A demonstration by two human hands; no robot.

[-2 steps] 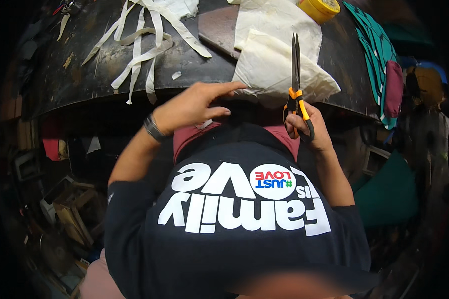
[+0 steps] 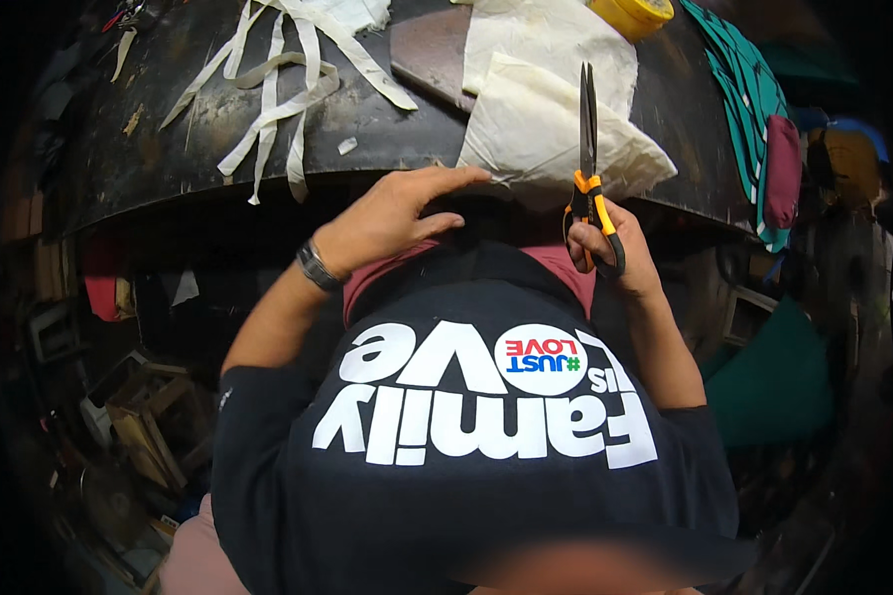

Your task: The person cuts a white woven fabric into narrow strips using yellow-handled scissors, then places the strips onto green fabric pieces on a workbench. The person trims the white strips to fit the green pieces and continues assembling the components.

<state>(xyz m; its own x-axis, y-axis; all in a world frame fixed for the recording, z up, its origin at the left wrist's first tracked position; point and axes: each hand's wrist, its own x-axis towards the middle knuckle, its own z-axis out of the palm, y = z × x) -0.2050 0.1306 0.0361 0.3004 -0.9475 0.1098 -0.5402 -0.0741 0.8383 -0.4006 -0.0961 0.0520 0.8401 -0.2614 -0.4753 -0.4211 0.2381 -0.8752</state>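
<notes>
My right hand (image 2: 613,246) grips orange-and-black scissors (image 2: 590,188) by the handles, their long dark blades closed and pointing away from me. Behind the blades, a cream cloth (image 2: 536,129) lies folded, its near part hanging at the table's front edge. My left hand (image 2: 407,213), a dark band on its wrist, is held palm down with fingers stretched and thumb apart. Its fingertips are at the cloth's near left corner; whether they touch it I cannot tell. Nothing shows in that hand.
On the dark, curved-edged table (image 2: 367,139) lie cream fabric strips (image 2: 268,129), a brown flat plate (image 2: 432,55) and a small white scrap (image 2: 346,146). A yellow round container (image 2: 633,15) stands at the back. Green cloth (image 2: 739,89) and a maroon piece (image 2: 782,171) drape the right edge.
My left hand has shifted slightly right and toward me, its thumb now farther right. The scissors stay nearly still in my right hand.
</notes>
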